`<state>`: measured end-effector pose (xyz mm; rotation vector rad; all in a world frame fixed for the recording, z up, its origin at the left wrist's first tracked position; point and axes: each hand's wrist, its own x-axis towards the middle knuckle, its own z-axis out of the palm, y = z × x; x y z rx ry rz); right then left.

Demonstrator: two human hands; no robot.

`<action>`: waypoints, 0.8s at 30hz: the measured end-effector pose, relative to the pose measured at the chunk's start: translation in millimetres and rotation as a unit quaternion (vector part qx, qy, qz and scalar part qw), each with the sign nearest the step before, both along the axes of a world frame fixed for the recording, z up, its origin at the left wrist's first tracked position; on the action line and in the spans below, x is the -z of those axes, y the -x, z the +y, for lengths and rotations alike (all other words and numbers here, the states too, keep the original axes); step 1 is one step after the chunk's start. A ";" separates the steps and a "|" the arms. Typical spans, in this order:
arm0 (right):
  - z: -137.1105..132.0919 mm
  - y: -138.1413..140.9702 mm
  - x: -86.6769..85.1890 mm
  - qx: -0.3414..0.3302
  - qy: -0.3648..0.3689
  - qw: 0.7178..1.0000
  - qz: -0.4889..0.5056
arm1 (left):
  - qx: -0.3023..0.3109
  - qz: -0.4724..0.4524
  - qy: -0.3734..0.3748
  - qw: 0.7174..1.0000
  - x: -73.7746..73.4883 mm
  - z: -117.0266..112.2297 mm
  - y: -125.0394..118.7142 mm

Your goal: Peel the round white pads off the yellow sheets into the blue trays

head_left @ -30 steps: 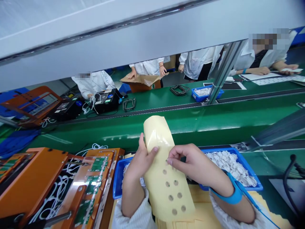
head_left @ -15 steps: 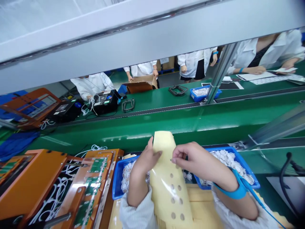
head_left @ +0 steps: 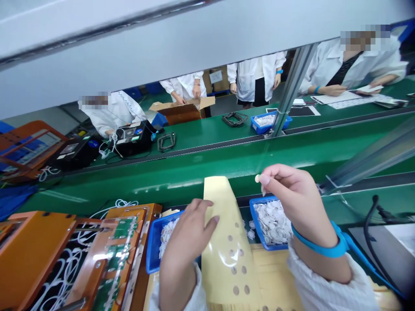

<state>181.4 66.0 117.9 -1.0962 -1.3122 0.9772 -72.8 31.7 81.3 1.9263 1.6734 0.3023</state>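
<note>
My left hand (head_left: 189, 233) grips the left edge of a yellow backing sheet (head_left: 227, 246) that carries several small round grey stickers in its lower part. My right hand (head_left: 292, 196) is raised to the right of the sheet, thumb and forefinger pinched on one small round sticker (head_left: 257, 178). A blue band sits on that wrist. Below my hands stand two blue trays: one (head_left: 152, 250) behind my left hand, one (head_left: 256, 216) under my right, both filled with white round pieces. More yellow sheets (head_left: 275, 280) lie stacked beneath.
Orange fixtures (head_left: 74, 255) with white cables and green boards fill the left. A green conveyor (head_left: 227, 162) runs across. Beyond it are black devices (head_left: 129, 138), a cardboard box (head_left: 181, 111), a blue tray (head_left: 267, 121) and several people in white coats. A black cable (head_left: 372, 233) hangs at right.
My right hand has lifted off the sheet, up and to the right, with a small round sticker pinched in its fingertips. The left hand still holds the sheet.
</note>
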 end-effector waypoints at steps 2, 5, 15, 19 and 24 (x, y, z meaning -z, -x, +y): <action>-0.6 1.8 -0.8 0.004 -0.008 1.000 0.009 | 0.073 -0.009 0.008 0.997 -1.5 -7.0 -26.3; -0.8 2.9 -0.4 0.003 -0.009 1.000 0.006 | 0.188 -0.014 -0.035 0.981 13.4 -15.7 -74.1; -2.0 7.1 2.1 -0.038 0.001 0.999 -0.005 | 0.276 0.040 -0.088 0.956 92.5 -14.1 -141.5; -1.3 9.2 2.0 -0.036 -0.006 0.999 -0.018 | 0.281 0.044 -0.116 0.952 99.7 -14.9 -142.0; -1.7 9.4 2.6 -0.034 -0.007 0.999 -0.018 | 0.277 0.021 -0.122 0.953 95.9 -15.7 -138.8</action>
